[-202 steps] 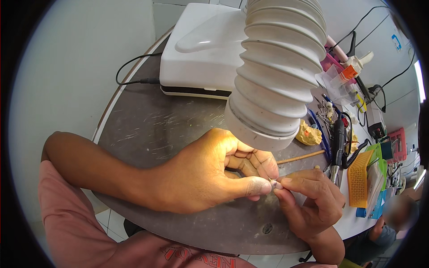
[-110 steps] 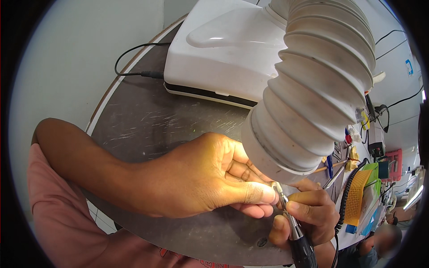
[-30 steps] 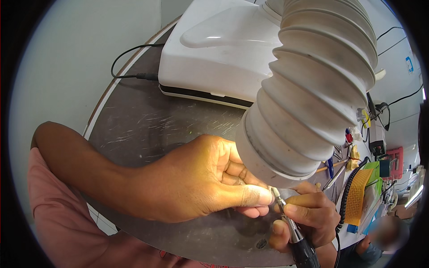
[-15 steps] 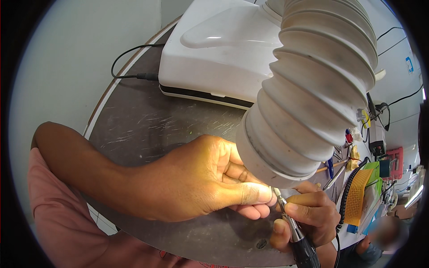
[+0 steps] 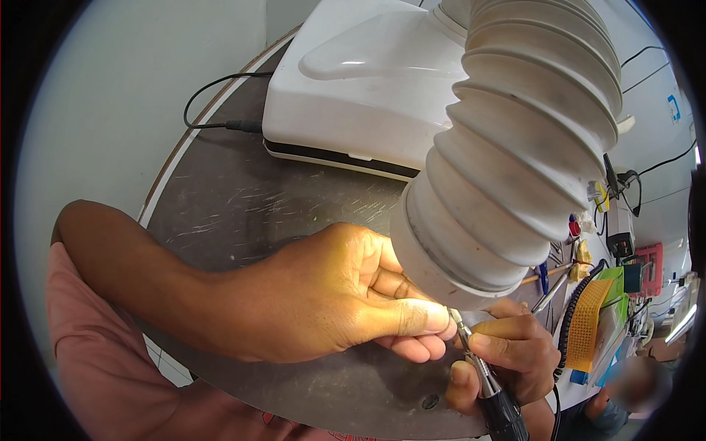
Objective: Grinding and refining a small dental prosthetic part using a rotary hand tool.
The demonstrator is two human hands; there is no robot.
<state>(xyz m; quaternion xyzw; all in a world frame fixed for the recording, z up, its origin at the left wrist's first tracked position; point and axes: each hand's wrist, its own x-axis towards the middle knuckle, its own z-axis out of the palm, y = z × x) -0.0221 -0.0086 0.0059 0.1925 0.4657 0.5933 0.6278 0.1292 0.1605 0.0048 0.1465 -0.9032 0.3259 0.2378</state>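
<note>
My left hand point(image 5: 346, 294) is closed, its thumb and forefinger pinched on a tiny pale piece point(image 5: 446, 313) that is too small and hidden to name. Gripped like a pen in my right hand point(image 5: 515, 349) is a rotary handpiece point(image 5: 487, 378) with a silver nose and a black body. Its tip meets the piece, or lies very close to it, at my left thumb. Just above both hands hangs the open end of a wide white corrugated suction hose point(image 5: 507, 162), which hides part of my fingers. Bright light falls on my left hand.
A white machine housing point(image 5: 360, 88) stands at the back of the scratched dark table point(image 5: 220, 198), with a black cable point(image 5: 202, 103) plugged in. At right lie several tools, a coiled black cord point(image 5: 570, 316) and an orange mesh basket point(image 5: 590, 323). Another person point(image 5: 632, 389) sits at far right.
Both hands hold nearly the same pose, with only a very slight shift of the fingers and handpiece. The hose and the machine appear shifted a few pixels to the right.
</note>
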